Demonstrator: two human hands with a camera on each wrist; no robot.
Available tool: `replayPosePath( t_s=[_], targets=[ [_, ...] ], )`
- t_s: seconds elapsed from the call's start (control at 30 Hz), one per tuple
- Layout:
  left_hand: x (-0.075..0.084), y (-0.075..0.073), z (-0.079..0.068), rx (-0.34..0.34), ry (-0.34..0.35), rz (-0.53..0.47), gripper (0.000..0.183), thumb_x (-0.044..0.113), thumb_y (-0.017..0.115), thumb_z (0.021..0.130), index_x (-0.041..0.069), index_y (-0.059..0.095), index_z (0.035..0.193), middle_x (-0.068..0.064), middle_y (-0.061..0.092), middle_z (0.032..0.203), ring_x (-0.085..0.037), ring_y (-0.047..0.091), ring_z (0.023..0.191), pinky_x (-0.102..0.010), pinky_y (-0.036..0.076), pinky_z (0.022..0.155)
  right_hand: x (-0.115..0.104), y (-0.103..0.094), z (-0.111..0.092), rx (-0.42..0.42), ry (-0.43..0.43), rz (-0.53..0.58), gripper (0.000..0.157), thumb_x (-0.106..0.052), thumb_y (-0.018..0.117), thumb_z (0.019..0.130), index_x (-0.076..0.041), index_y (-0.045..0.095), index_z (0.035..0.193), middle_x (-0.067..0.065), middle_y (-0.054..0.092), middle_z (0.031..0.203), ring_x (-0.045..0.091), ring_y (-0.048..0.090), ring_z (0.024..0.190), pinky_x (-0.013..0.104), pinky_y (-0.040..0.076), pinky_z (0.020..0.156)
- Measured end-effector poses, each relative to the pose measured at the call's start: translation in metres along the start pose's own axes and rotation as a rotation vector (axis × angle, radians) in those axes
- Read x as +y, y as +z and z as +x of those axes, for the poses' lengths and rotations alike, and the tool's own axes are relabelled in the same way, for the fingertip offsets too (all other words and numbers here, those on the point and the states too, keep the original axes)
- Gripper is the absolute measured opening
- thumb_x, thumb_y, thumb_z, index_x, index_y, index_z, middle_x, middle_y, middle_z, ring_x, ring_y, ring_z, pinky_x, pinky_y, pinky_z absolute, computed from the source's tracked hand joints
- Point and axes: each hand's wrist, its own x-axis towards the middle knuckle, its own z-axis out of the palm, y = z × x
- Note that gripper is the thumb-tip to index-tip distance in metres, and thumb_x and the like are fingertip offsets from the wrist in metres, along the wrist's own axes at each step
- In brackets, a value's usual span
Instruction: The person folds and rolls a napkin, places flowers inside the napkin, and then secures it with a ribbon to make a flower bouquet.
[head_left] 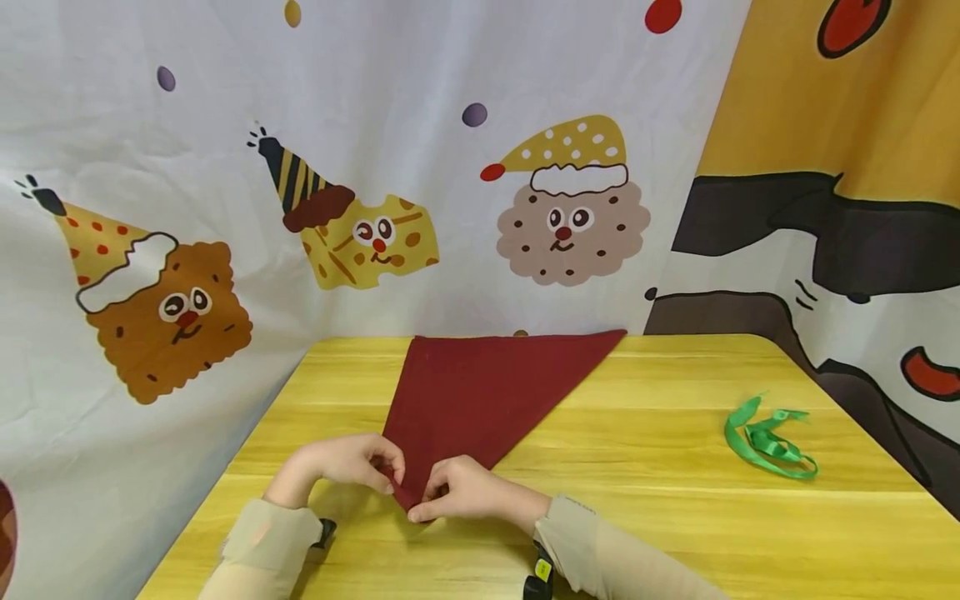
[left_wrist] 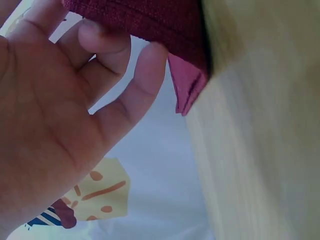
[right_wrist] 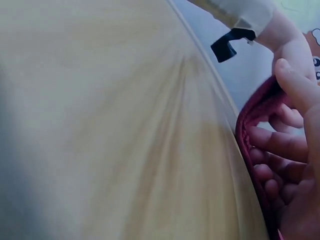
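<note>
A dark red cloth [head_left: 480, 392], folded into a triangle, lies on the table with its long slanting edge to the right and its narrow corner towards me. My left hand [head_left: 352, 460] pinches the cloth's left edge just above that corner. At the corner itself, my right hand [head_left: 461, 490] pinches the fabric between thumb and fingers. The left wrist view has the cloth's hem [left_wrist: 145, 20] lifted over the left hand's fingers [left_wrist: 150, 70]. In the right wrist view the raised edge [right_wrist: 255, 105] bends around the right hand's fingers; its lower part is cut off.
A loosely coiled green ribbon [head_left: 772, 442] lies on the right side of the wood-grain table [head_left: 652, 467]. Behind the table hangs a white curtain [head_left: 420, 100] printed with cartoon snacks. Black wrist cameras [head_left: 538, 575] sit below both sleeves.
</note>
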Motion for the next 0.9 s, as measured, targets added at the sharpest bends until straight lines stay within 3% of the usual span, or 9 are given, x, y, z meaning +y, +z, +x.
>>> replayPosePath(
  t_s=[0.13,0.33,0.6,0.73,0.9],
  targets=[
    [0.007,-0.002,0.004,0.058,-0.029,0.055,0.004,0.006,0.068,0.088,0.009,0.065,0.086,0.005,0.056,0.076,-0.004,0.045,0.063,-0.021,0.04,0.06,-0.005,0.0,0.0,0.033,0.042,0.005,0.024,-0.036,0.077,0.083,-0.015,0.073,0.07,-0.019,0.056,0.066,-0.004,0.049,0.056,0.014,0.043,0.053],
    [0.01,-0.004,0.011,0.103,-0.055,0.124,0.006,0.005,0.068,0.087,0.01,0.067,0.086,0.004,0.058,0.083,-0.008,0.051,0.069,-0.023,0.045,0.064,-0.011,0.001,0.0,0.076,0.069,0.03,0.027,-0.034,0.076,0.084,-0.016,0.067,0.066,-0.018,0.05,0.052,-0.005,0.037,0.044,0.013,0.034,0.045],
    [0.009,-0.007,0.025,0.136,-0.041,0.151,0.002,0.008,0.068,0.089,0.009,0.068,0.088,0.006,0.061,0.08,-0.007,0.049,0.068,-0.024,0.043,0.064,-0.01,0.001,0.0,0.136,0.189,0.066,0.016,-0.025,0.07,0.084,-0.013,0.061,0.09,-0.013,0.049,0.055,0.0,0.04,0.046,0.016,0.032,0.046],
    [0.01,-0.007,0.032,0.142,-0.037,0.186,0.005,0.011,0.069,0.09,0.006,0.068,0.088,0.007,0.062,0.083,-0.008,0.05,0.072,-0.026,0.045,0.067,-0.012,-0.002,-0.002,0.148,0.269,0.164,0.028,-0.027,0.07,0.085,-0.01,0.059,0.106,-0.007,0.057,0.057,0.006,0.051,0.046,0.02,0.038,0.046],
    [0.011,-0.005,0.042,0.169,-0.056,0.263,0.004,0.013,0.07,0.089,0.01,0.068,0.087,0.011,0.062,0.087,-0.008,0.053,0.078,-0.028,0.046,0.072,-0.011,-0.007,-0.004,0.149,0.323,0.259,0.035,-0.035,0.072,0.087,-0.009,0.059,0.106,0.001,0.062,0.059,0.019,0.061,0.049,0.024,0.043,0.047]
  ],
)
